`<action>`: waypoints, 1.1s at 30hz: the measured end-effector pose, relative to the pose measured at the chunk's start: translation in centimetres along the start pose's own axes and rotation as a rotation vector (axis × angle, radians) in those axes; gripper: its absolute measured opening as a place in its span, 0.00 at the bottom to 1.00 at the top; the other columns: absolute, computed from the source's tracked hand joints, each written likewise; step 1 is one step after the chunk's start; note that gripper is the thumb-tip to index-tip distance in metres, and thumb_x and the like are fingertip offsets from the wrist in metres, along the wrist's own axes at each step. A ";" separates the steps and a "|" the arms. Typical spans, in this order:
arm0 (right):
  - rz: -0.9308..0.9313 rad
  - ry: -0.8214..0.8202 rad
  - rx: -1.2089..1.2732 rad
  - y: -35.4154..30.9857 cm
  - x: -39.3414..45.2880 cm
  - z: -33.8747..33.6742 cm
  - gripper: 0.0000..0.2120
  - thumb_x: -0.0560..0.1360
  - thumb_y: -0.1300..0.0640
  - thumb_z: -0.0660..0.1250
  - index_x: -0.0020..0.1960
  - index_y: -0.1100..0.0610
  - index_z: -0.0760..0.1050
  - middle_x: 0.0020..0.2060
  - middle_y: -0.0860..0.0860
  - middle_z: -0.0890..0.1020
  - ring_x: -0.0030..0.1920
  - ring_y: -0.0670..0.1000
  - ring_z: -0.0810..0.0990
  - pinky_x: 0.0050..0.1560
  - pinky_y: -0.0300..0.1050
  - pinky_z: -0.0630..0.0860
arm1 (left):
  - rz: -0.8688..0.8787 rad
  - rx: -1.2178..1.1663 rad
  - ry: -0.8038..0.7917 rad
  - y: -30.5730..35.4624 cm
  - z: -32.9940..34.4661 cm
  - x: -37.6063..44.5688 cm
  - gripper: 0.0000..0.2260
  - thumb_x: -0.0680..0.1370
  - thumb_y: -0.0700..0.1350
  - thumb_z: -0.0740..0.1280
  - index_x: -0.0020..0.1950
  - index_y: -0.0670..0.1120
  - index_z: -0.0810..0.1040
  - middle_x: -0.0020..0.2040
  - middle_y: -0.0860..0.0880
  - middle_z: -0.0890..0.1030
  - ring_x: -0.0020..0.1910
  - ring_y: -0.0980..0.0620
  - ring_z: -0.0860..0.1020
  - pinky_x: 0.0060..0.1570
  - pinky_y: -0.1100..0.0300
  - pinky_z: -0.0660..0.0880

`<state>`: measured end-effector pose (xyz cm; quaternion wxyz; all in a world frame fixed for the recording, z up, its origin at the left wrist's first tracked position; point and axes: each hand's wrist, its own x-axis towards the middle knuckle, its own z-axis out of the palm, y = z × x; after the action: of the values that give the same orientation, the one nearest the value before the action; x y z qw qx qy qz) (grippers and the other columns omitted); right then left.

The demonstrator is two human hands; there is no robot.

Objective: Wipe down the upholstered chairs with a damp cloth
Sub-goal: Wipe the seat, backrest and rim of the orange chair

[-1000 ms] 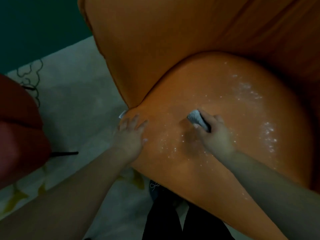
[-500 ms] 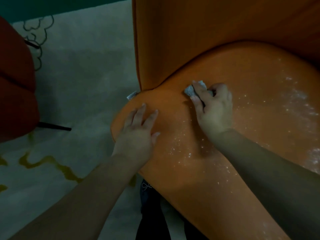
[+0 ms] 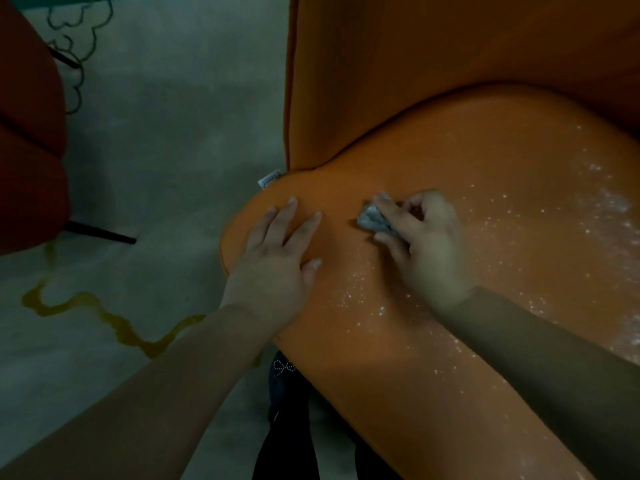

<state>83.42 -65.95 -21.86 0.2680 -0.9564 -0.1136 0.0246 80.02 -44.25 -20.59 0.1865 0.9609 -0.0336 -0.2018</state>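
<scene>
Orange upholstered chair (image 3: 485, 161): smooth seat cushion speckled with glistening droplets, upright back behind, white tag (image 3: 269, 179) at left seam. Grey cloth (image 3: 374, 218): small crumpled wad near seat's left edge, pinched under right hand (image 3: 427, 244), mostly hidden by fingers. Left hand (image 3: 277, 258): flat, fingers spread, pressing seat's left edge. Chair cut off at right.

There is one view only, from a wide-angle camera worn on the person's head, looking forward and steeply down from close above the rounded orange upholstered chair seat (image 3: 485, 202). The seat and its upright back fill the frame from 12 to 5 o'clock, the pale patterned floor rug (image 3: 156, 150) lies from 7 to 11 o'clock, and both forearms enter from 6 o'clock
</scene>
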 end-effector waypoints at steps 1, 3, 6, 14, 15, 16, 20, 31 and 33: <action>-0.033 -0.018 -0.029 0.3 -0.3 -0.5 0.21 0.75 0.51 0.67 0.67 0.50 0.74 0.48 0.57 0.72 0.48 0.58 0.71 0.46 0.55 0.74 | 0.011 -0.009 0.009 -0.1 0.1 0.0 0.27 0.80 0.55 0.60 0.77 0.58 0.54 0.79 0.52 0.49 0.77 0.47 0.48 0.72 0.51 0.53; -0.031 -0.031 -0.078 0.6 -0.3 -1.3 0.21 0.76 0.45 0.62 0.68 0.46 0.73 0.48 0.56 0.72 0.48 0.57 0.71 0.47 0.54 0.73 | 0.025 -0.009 0.014 -0.2 0.0 0.1 0.27 0.79 0.55 0.60 0.77 0.58 0.55 0.79 0.51 0.49 0.77 0.46 0.49 0.72 0.50 0.54; 0.079 -0.063 -0.084 0.1 0.2 -2.0 0.24 0.77 0.43 0.59 0.73 0.43 0.65 0.47 0.51 0.72 0.46 0.53 0.72 0.47 0.54 0.74 | -0.001 0.009 -0.018 0.0 -0.2 0.3 0.28 0.79 0.55 0.61 0.77 0.57 0.55 0.79 0.50 0.50 0.77 0.46 0.49 0.73 0.48 0.54; 0.560 -0.047 0.629 -3.3 -0.1 -4.1 0.31 0.72 0.51 0.72 0.73 0.49 0.67 0.51 0.45 0.78 0.49 0.44 0.79 0.49 0.46 0.81 | -0.172 -0.792 0.096 5.8 -3.8 0.6 0.12 0.77 0.46 0.69 0.61 0.53 0.79 0.54 0.59 0.81 0.53 0.63 0.78 0.55 0.73 0.71; 0.559 -0.066 0.644 -3.5 -0.5 -4.1 0.28 0.71 0.51 0.73 0.70 0.48 0.71 0.53 0.50 0.79 0.51 0.47 0.80 0.50 0.49 0.81 | -0.199 -0.906 0.054 6.6 -4.1 0.9 0.13 0.77 0.46 0.69 0.61 0.52 0.79 0.54 0.58 0.82 0.53 0.62 0.79 0.56 0.66 0.74; 0.564 -0.095 0.679 -3.6 -1.0 -4.1 0.26 0.71 0.52 0.73 0.68 0.47 0.73 0.54 0.52 0.79 0.52 0.49 0.80 0.52 0.51 0.81 | -0.221 -0.982 0.016 7.3 -4.3 1.1 0.14 0.76 0.45 0.70 0.61 0.51 0.79 0.54 0.56 0.82 0.54 0.60 0.79 0.57 0.60 0.76; 0.643 -0.138 1.068 -4.2 -2.4 -5.5 0.16 0.78 0.58 0.65 0.63 0.43 0.75 0.51 0.43 0.84 0.52 0.44 0.82 0.47 0.38 0.80 | -0.298 -1.118 -0.055 8.5 -4.6 1.6 0.17 0.75 0.41 0.71 0.63 0.49 0.78 0.57 0.51 0.81 0.54 0.55 0.80 0.56 0.52 0.78; 0.744 0.001 1.198 -3.7 -2.6 -7.9 0.13 0.68 0.66 0.73 0.49 0.55 0.80 0.34 0.49 0.83 0.37 0.46 0.83 0.36 0.36 0.78 | -0.289 -1.145 -0.184 10.6 -5.1 1.1 0.17 0.70 0.46 0.76 0.58 0.50 0.78 0.52 0.51 0.83 0.48 0.56 0.83 0.47 0.58 0.80; 0.726 -0.034 1.228 -3.5 -2.8 -8.1 0.14 0.65 0.65 0.73 0.50 0.58 0.79 0.34 0.50 0.82 0.36 0.47 0.83 0.37 0.37 0.78 | -0.336 -1.174 -0.231 10.4 -5.1 1.2 0.15 0.71 0.46 0.75 0.56 0.50 0.79 0.51 0.51 0.84 0.49 0.53 0.83 0.49 0.52 0.81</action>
<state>80.84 -67.83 -13.20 0.7314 -0.6096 0.2422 0.1868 83.32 -52.35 -12.81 0.6446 0.6623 0.2146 -0.3159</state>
